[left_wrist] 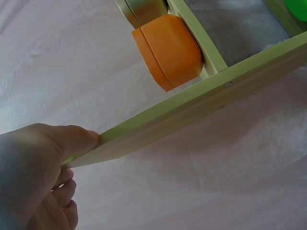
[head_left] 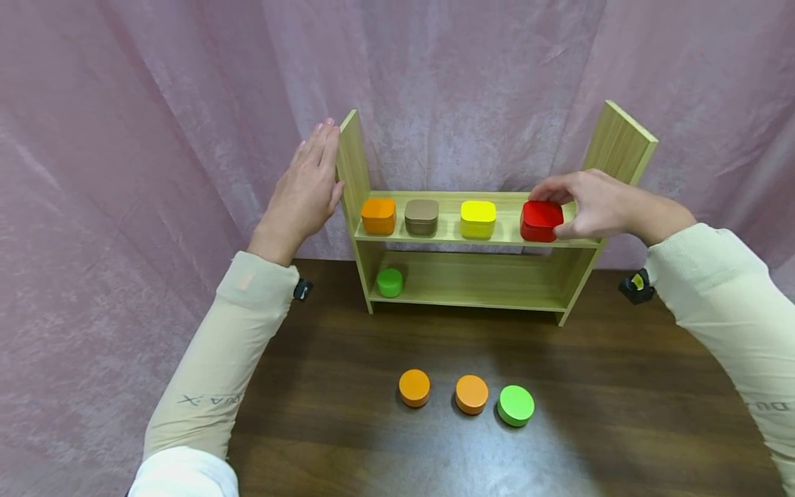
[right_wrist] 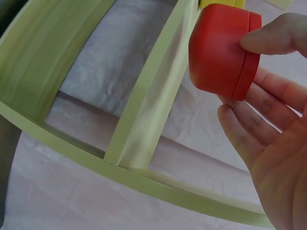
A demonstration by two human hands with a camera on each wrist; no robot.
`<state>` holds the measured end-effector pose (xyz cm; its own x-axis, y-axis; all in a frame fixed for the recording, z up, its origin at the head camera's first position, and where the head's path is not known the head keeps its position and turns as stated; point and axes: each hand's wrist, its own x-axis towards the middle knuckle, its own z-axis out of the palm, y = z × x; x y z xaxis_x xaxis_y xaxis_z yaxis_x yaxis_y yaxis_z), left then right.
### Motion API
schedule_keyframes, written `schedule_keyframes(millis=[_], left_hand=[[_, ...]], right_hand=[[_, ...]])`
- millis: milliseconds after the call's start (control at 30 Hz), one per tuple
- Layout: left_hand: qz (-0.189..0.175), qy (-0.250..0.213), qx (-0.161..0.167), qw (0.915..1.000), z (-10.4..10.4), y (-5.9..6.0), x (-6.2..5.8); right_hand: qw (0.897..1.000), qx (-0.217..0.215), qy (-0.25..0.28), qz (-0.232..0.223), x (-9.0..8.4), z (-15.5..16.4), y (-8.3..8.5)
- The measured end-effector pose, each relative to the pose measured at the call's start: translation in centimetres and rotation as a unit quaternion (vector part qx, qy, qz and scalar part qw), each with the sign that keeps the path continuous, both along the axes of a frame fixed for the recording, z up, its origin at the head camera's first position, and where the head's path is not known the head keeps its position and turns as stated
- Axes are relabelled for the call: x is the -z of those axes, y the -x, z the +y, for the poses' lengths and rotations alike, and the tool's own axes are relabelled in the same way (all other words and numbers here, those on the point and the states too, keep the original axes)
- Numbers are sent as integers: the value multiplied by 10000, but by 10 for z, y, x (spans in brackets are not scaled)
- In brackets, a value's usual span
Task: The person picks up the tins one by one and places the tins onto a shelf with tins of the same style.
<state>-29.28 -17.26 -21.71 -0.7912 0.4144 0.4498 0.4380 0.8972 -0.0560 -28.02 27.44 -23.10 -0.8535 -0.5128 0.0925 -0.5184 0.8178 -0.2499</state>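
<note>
The person's right hand (head_left: pixel 599 203) holds a red square tin with rounded corners (head_left: pixel 542 221) at the right end of the upper shelf of a light wooden two-tier rack (head_left: pixel 478 279). The thumb and fingers are curled around the tin's right side; the right wrist view shows the thumb (right_wrist: pixel 276 40) on the lid edge and the fingers (right_wrist: pixel 249 129) beneath it. From the head view the tin appears to sit on the shelf board, just right of a yellow square tin (head_left: pixel 477 219).

The left hand (head_left: pixel 307 190) is flat, its fingers straight and pointing up, pressed against the outer face of the rack's left side panel (head_left: pixel 351 162). In the left wrist view the thumb (left_wrist: pixel 67 139) touches the panel's edge. This hand grips nothing.

Further left on the upper shelf stand a brown square tin (head_left: pixel 421 216) and an orange square tin (head_left: pixel 378 215), the orange one nearest the left panel. On the lower shelf, at its left end, sits a small green round tin (head_left: pixel 390 282).

On the dark wooden table (head_left: pixel 621 414), near the person, three round tins lie in a row: an orange one (head_left: pixel 414 387) on the left, another orange one (head_left: pixel 471 394) in the middle and a green one (head_left: pixel 515 405) on the right. A pink cloth (head_left: pixel 155 103) hangs behind the rack.
</note>
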Motion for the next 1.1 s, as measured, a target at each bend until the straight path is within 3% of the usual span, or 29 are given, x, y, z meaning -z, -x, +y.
schedule_keyframes(millis=[533,1100], left_hand=[[37,-57,18,10000,-1,-3,1],[66,-78,59,9999,5,0,2]], right_hand=[[9998,103,-124,-144,11,4,11],[9995,126,-294,-76,0,10,3]])
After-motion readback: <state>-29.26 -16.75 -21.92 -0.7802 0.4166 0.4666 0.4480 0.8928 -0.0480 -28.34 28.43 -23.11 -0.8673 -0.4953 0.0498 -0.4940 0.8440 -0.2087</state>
